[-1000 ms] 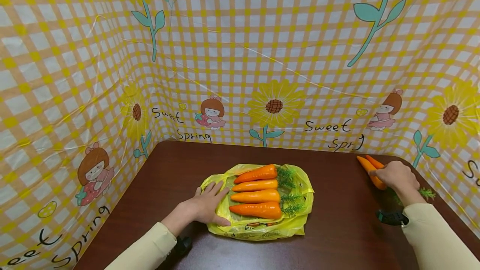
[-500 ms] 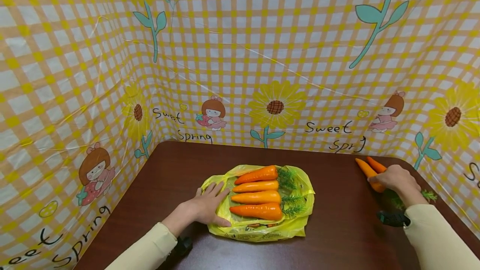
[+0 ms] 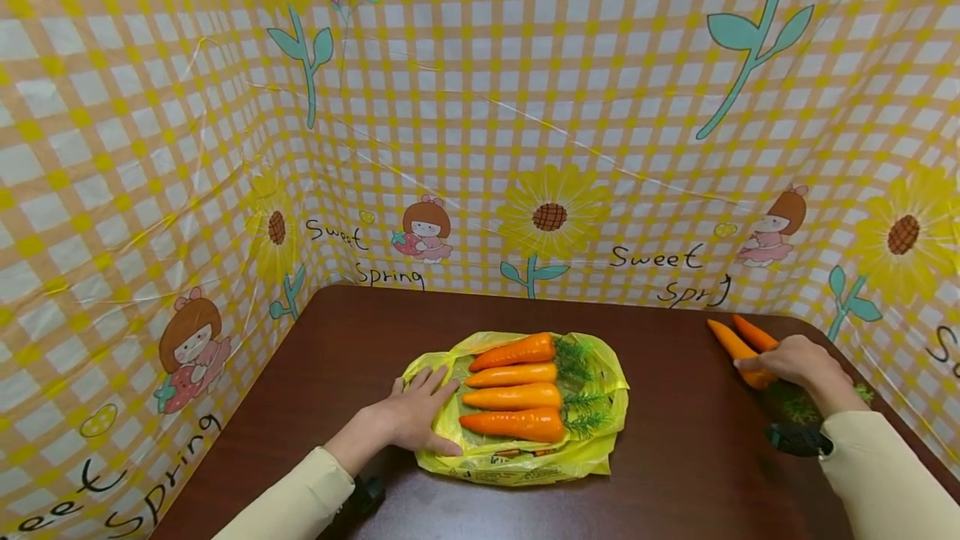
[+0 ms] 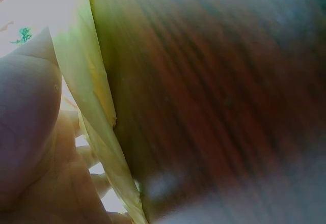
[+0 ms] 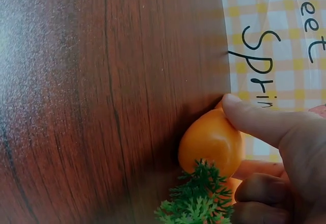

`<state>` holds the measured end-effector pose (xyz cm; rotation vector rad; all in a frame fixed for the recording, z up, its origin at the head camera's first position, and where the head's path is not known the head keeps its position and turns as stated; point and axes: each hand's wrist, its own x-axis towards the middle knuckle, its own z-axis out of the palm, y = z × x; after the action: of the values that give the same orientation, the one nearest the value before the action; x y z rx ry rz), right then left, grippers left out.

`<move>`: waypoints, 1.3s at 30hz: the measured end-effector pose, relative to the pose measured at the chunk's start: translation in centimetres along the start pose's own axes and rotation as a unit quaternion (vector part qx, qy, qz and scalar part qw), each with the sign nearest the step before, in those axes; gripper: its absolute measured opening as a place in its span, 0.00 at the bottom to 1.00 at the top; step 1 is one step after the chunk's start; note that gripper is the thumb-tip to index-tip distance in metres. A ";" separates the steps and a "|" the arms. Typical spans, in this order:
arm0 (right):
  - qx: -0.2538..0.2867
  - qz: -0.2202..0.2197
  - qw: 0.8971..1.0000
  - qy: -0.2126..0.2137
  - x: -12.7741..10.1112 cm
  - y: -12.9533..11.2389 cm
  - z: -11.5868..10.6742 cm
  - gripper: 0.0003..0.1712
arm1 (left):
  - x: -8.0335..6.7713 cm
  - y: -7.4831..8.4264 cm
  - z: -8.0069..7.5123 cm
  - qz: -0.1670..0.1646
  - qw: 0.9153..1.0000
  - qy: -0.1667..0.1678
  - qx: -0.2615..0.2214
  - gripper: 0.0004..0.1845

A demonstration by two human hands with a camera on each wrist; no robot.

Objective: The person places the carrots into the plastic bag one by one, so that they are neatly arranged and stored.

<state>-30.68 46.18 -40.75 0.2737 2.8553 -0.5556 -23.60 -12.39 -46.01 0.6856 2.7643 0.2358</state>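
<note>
My left hand (image 3: pixel 420 417) lies with fingers spread on the left edge of a yellow plastic bag (image 3: pixel 517 473). On that bag several orange carrots (image 3: pixel 517 397) lie side by side, tips to the left and green tops to the right. Over at the far right, my right hand (image 3: pixel 802 365) pinches an orange carrot (image 3: pixel 731 344) near its thick end. In the right wrist view the thumb presses one side of this carrot (image 5: pixel 209 140), with curled fingers on the other. Its leafy green top (image 5: pixel 204 193) hangs toward the camera. A redder carrot (image 3: pixel 753 332), partly hidden by the hand, lies just beyond.
The dark brown tabletop (image 3: pixel 667 407) ends at a checked cloth (image 3: pixel 480 148) that rises at the back and both sides. Its right edge runs close beside the two carrots there. In the left wrist view, the bag's yellow edge (image 4: pixel 97 102) stands up off the table.
The pinched carrot has shifted slightly left, away from the redder one. My right wrist has swung a little to the right. The left hand and the bag have stayed put.
</note>
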 end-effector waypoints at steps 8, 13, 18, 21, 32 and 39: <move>0.005 -0.007 1.000 0.013 0.5 0.3 0.4 0.39 | 0.0 -0.1 -0.1 -0.003 1.000 -0.004 0.000 0.55; 0.014 -0.012 1.000 0.017 0.8 0.4 0.6 0.37 | 0.0 -0.1 -0.1 -0.003 1.000 -0.006 0.001 0.55; 0.030 -0.025 0.999 0.026 1.2 0.2 0.2 0.35 | 0.1 -0.1 -0.1 -0.003 1.000 -0.003 0.005 0.55; 0.029 -0.039 0.998 0.026 1.2 -0.3 0.1 0.33 | 0.1 -0.1 -0.2 -0.002 1.000 -0.003 0.003 0.55; 0.016 -0.116 0.993 0.027 -0.6 -4.3 -0.8 0.41 | -0.1 -0.1 0.0 -0.006 1.000 -0.007 -0.009 0.55; 0.018 -0.134 0.990 0.030 -1.1 -6.2 -1.2 0.46 | 0.0 -0.1 0.0 -0.005 1.000 -0.007 -0.009 0.55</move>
<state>-31.21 40.88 -37.27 -0.0926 2.9621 -0.6597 -23.65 -12.42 -46.05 0.6673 2.7485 0.2524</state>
